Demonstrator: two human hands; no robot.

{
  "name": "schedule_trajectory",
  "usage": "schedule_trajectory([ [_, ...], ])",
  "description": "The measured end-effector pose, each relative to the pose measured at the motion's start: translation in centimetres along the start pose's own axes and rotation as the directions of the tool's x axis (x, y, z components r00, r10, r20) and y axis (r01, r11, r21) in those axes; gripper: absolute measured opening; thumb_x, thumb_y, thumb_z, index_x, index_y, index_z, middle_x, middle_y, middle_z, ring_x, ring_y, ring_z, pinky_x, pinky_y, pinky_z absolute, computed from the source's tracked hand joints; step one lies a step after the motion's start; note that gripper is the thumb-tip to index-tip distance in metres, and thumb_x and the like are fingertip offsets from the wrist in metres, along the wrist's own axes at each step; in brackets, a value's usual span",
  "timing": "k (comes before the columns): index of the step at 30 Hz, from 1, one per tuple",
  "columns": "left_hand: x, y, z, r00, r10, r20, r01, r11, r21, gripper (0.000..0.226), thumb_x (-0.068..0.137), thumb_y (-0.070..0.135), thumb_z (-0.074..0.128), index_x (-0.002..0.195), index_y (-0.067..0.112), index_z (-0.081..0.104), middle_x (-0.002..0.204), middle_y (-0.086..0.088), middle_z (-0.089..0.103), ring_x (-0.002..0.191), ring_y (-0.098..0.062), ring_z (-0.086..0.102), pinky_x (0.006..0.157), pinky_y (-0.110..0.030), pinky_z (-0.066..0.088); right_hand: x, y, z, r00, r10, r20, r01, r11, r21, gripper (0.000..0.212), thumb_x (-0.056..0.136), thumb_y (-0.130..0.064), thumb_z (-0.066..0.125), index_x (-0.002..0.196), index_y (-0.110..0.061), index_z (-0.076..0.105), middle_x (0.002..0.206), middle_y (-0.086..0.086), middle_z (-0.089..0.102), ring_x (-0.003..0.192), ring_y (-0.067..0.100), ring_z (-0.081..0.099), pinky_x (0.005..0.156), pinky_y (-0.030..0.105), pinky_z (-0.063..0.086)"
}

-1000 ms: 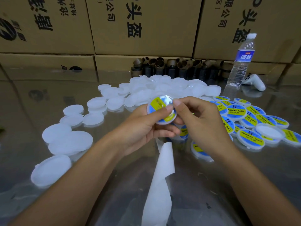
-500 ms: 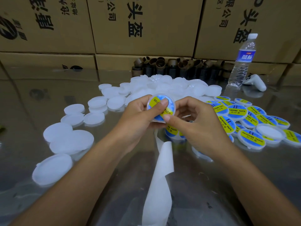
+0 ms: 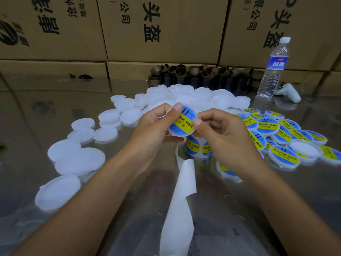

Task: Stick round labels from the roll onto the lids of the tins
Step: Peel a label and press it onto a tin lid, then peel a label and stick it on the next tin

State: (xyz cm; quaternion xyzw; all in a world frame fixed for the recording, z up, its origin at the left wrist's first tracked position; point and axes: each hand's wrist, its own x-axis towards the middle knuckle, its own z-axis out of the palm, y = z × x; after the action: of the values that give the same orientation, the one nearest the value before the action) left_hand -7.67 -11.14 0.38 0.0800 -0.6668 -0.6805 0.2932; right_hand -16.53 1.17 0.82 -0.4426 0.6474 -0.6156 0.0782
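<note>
A white round lid with a blue and yellow label (image 3: 182, 122) is held up above the table between both hands. My left hand (image 3: 153, 130) grips it from the left, thumb on the label's top edge. My right hand (image 3: 223, 133) pinches its right edge with thumb and fingers. Below them stands the label roll (image 3: 195, 146), partly hidden by my right hand, and its empty white backing strip (image 3: 180, 204) trails toward me. Plain white lids (image 3: 79, 159) lie at left and in a heap (image 3: 184, 97) behind. Labelled lids (image 3: 284, 137) are piled at right.
Cardboard boxes (image 3: 162, 28) wall off the back. A row of brown cardboard cores (image 3: 193, 74) stands before them. A water bottle (image 3: 275, 67) and a white handheld device (image 3: 289, 93) sit at the back right. The table top (image 3: 46, 111) is glossy and reflective.
The lid has turned in my hands so the label faces me. My left thumb slid from the label's middle to its top edge, and my right thumb moved to the right rim.
</note>
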Motion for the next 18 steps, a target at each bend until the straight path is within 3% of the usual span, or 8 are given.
schedule_trajectory([
  [2, 0.1, -0.1, 0.0, 1.000, 0.001, -0.003, -0.001, 1.000, 0.009, 0.026, 0.076, 0.048, 0.057, 0.059, 0.027, 0.062, 0.076, 0.002, 0.071, 0.074, -0.014, 0.069, 0.061, -0.021, 0.052, 0.1, 0.1, 0.0, 1.000, 0.005, -0.002, -0.005, 1.000, -0.015, 0.011, 0.092, -0.015, 0.059, 0.084, -0.019, 0.066, 0.082, 0.002, 0.073, 0.078, 0.013, 0.069, 0.079, 0.028, 0.056],
  [6, 0.2, 0.1, -0.2, 0.999, -0.004, -0.033, 0.003, 1.000, -0.016, 0.032, 0.075, 0.046, 0.058, 0.081, 0.015, 0.064, 0.083, -0.001, 0.072, 0.077, -0.015, 0.068, 0.063, -0.022, 0.053, 0.3, 0.2, -0.1, 0.999, 0.014, -0.037, -0.014, 1.000, -0.008, 0.013, 0.094, -0.013, 0.056, 0.085, -0.018, 0.064, 0.083, 0.002, 0.071, 0.076, 0.010, 0.068, 0.077, 0.024, 0.055],
  [10, 0.7, 0.1, -0.8, 0.975, -0.028, -0.218, 0.026, 1.000, -0.010, 0.025, 0.090, 0.039, 0.056, 0.086, 0.017, 0.066, 0.073, 0.002, 0.066, 0.071, -0.010, 0.063, 0.062, -0.020, 0.052, 0.8, 0.4, -1.0, 0.980, 0.022, -0.196, -0.020, 1.000, 0.009, 0.014, 0.097, -0.013, 0.049, 0.090, -0.017, 0.061, 0.074, 0.001, 0.064, 0.063, 0.003, 0.061, 0.065, 0.015, 0.050],
  [13, 1.3, -0.8, -2.0, 0.902, 0.046, -0.429, 0.075, 0.962, 0.261, 0.013, 0.095, 0.020, 0.056, 0.085, 0.021, 0.063, 0.075, 0.005, 0.064, 0.068, -0.005, 0.061, 0.064, -0.015, 0.047, 1.4, 1.1, -2.0, 0.922, 0.113, -0.371, -0.100, 0.993, 0.054, 0.014, 0.099, -0.017, 0.046, 0.092, -0.021, 0.057, 0.071, -0.001, 0.058, 0.055, -0.003, 0.056, 0.055, 0.013, 0.045],
  [15, 1.3, -1.5, -2.8, 0.869, 0.124, -0.479, 0.144, 0.862, 0.486, 0.010, 0.093, 0.015, 0.054, 0.090, 0.020, 0.062, 0.080, 0.007, 0.061, 0.070, -0.002, 0.056, 0.059, -0.008, 0.041, 1.7, 1.6, -2.6, 0.864, 0.194, -0.464, -0.159, 0.981, 0.115, 0.015, 0.099, -0.020, 0.046, 0.089, -0.022, 0.057, 0.071, -0.002, 0.055, 0.052, -0.002, 0.055, 0.056, 0.018, 0.044],
  [18, 1.2, -2.4, -3.9, 0.858, 0.170, -0.484, 0.254, 0.679, 0.688, 0.014, 0.092, 0.010, 0.049, 0.100, 0.018, 0.058, 0.093, 0.003, 0.061, 0.084, -0.014, 0.056, 0.068, -0.023, 0.040, 1.9, 2.3, -3.0, 0.796, 0.298, -0.526, -0.200, 0.951, 0.237, 0.015, 0.098, -0.019, 0.047, 0.087, -0.017, 0.057, 0.065, -0.002, 0.054, 0.051, 0.003, 0.056, 0.055, 0.020, 0.046],
])
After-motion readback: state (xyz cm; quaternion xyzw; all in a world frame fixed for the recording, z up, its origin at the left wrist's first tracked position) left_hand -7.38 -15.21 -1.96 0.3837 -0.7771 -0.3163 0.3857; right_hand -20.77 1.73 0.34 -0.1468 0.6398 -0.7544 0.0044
